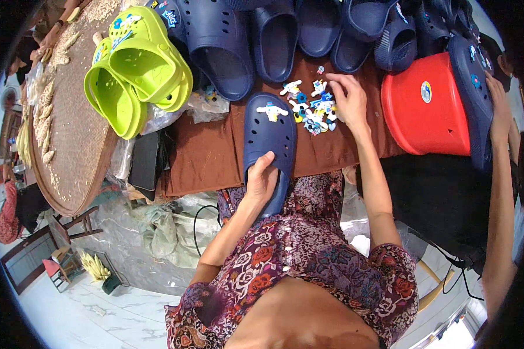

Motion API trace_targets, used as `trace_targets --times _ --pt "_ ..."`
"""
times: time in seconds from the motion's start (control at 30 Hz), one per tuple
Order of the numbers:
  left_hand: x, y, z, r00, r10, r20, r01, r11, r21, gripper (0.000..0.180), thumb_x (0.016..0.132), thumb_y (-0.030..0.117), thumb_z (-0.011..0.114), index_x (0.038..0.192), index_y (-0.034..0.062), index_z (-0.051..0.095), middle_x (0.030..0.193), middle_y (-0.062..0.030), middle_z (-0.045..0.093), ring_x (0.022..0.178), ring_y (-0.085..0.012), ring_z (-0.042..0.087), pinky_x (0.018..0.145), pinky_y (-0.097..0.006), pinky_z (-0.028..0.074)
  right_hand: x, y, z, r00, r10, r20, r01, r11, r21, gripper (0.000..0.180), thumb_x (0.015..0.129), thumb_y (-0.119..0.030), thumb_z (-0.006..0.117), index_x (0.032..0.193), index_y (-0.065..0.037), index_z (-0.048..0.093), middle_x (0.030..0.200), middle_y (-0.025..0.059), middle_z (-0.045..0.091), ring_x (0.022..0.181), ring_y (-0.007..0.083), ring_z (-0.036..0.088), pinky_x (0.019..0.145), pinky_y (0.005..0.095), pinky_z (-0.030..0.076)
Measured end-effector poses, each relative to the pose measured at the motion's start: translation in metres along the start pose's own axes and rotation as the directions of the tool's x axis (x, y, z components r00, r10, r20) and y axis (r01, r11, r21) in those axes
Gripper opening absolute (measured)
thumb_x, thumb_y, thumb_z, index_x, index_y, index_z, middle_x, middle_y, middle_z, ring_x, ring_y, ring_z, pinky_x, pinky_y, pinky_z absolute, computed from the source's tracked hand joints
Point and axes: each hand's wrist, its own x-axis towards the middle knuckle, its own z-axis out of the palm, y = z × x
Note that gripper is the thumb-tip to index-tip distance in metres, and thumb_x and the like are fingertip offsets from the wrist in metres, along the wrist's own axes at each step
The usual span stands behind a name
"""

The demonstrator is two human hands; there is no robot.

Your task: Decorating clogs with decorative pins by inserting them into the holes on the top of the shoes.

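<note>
My left hand (263, 177) grips a navy clog (266, 131) by its open heel end, the thumb lying over the upper and the toe pointing away from me. A white character charm (272, 111) is fixed near the clog's toe. To its right, a heap of small shoe charms (314, 113) in white, blue, yellow and black lies on the brown cloth (198, 157). My right hand (349, 102) is at the heap's right edge, its index finger stretched out and nothing visible held in it. A small round charm (321, 70) lies just beyond that fingertip.
Lime green clogs (145, 64) stand at left beside a round woven tray (75, 151). Several navy clogs (221, 46) line the far side. Right of the cloth is a red tub (425, 107); another person's hand (499, 107) holds a decorated navy clog (471, 87) there.
</note>
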Motion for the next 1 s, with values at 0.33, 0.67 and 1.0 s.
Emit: trace_targets --times 0.33,0.67,1.0 --pt "0.002 -0.008 -0.003 0.999 0.009 -0.043 -0.009 1.0 0.012 0.048 0.087 0.013 0.066 0.131 0.0 0.054 0.127 -0.01 0.063 0.119 -0.0254 0.058 0.109 -0.044 0.039 0.026 0.007 0.031 0.999 -0.045 -0.001 0.042 0.926 -0.374 0.026 0.093 -0.024 0.063 0.11 -0.006 0.071 0.099 0.0165 0.069 0.093 0.0356 0.067 0.079 0.0454 0.052" --pt "0.006 -0.005 -0.001 0.998 -0.055 -0.016 0.053 0.994 -0.098 0.026 0.083 0.006 0.066 0.108 -0.0012 0.066 0.114 -0.0092 0.067 0.109 -0.023 0.061 0.105 -0.041 0.042 0.023 0.008 0.024 0.981 -0.196 0.019 0.192 0.93 -0.314 0.022 0.087 -0.016 0.069 0.104 -0.003 0.068 0.1 0.0164 0.068 0.089 0.033 0.067 0.078 0.0439 0.053" --pt "0.009 -0.012 -0.014 0.996 -0.09 -0.028 0.085 0.986 -0.144 0.012 0.081 0.005 0.063 0.09 0.0011 0.07 0.103 -0.0113 0.071 0.102 -0.0268 0.065 0.1 -0.045 0.047 -0.061 -0.078 0.01 0.944 -0.03 0.328 -0.111 0.909 0.402 0.025 0.085 -0.006 0.07 0.11 -0.003 0.068 0.097 0.007 0.066 0.087 0.0157 0.066 0.079 0.0282 0.053"
